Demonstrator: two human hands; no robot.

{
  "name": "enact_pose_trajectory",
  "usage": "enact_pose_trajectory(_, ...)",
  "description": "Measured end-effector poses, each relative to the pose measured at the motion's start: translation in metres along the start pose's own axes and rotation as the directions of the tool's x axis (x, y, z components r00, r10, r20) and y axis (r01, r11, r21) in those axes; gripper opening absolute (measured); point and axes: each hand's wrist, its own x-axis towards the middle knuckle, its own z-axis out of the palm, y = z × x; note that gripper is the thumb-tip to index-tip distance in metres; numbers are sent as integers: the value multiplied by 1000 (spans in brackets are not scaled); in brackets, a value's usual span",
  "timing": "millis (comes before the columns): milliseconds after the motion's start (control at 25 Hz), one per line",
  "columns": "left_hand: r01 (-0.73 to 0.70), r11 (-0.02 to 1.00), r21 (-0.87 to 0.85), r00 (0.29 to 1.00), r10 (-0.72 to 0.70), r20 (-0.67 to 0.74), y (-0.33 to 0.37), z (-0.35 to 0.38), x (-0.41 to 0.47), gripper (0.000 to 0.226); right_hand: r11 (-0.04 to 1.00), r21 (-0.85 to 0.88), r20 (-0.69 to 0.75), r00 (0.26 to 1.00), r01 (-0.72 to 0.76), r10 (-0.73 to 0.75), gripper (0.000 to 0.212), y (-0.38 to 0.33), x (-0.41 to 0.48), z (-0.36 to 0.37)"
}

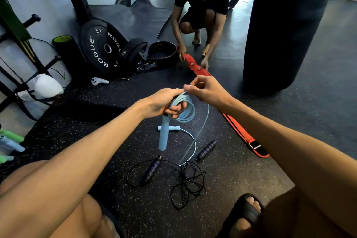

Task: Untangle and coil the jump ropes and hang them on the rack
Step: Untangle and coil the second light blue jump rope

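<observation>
Here, L hand point(163, 101) grips blue rope coil point(189, 115), R hand point(207, 89) pinches strand point(205, 121)

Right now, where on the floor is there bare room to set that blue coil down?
Bare mat lies between the black rope tangle and the sandal, and between the white controller and the left hand. It is crowded in the middle, where black handles and the blue cord lie close.

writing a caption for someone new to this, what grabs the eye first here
Mid-frame, the left hand grips a coil of light blue jump rope, one handle hanging below, while the right hand pinches its loose strand. Under them a black jump rope lies tangled on the floor. Beyond, a crouching person touches a red belt beside a black punching bag.
</observation>
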Motion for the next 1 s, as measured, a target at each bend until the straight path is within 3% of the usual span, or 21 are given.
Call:
enact_pose_trajectory(120,-51,973,-225,996,67,63,5,-6,0,49,997,47,-45,997,-53,55,28,4,4,3)
enact_pose_trajectory(240,-106,904,-414,992,123,16,7,-11,1,46,985,57,9,987,-160,160,27,9,3,4)
enact_pose_trajectory(360,-202,803,-560,979,144,-147,8,-15,4,49,949,20,200,931,-316,306,21,9,-6,7)
enact_pose_trajectory(480,-346,694,-631,920,121,-372,12,-19,9,52,922,-107,401,832,-372,382,22,7,-15,9)
enact_pose_trajectory(560,-431,704,-564,844,93,-529,12,-24,14,52,922,-136,476,793,-362,381,22,6,-18,9)
enact_pose_trajectory(640,-458,778,-430,754,83,-652,8,-29,17,53,931,-135,495,791,-340,360,18,4,-19,9)
enact_pose_trajectory(760,-355,926,-130,644,142,-751,-5,-33,20,54,959,-124,444,850,-254,283,11,-1,-16,8)
enact_pose_trajectory(840,-261,963,64,627,219,-748,-10,-30,18,53,979,-118,410,890,-164,198,15,-4,-13,8)
enact_pose_trajectory(1000,-140,934,330,692,330,-642,-9,-19,14,53,996,-89,346,937,-17,47,24,-10,-11,5)
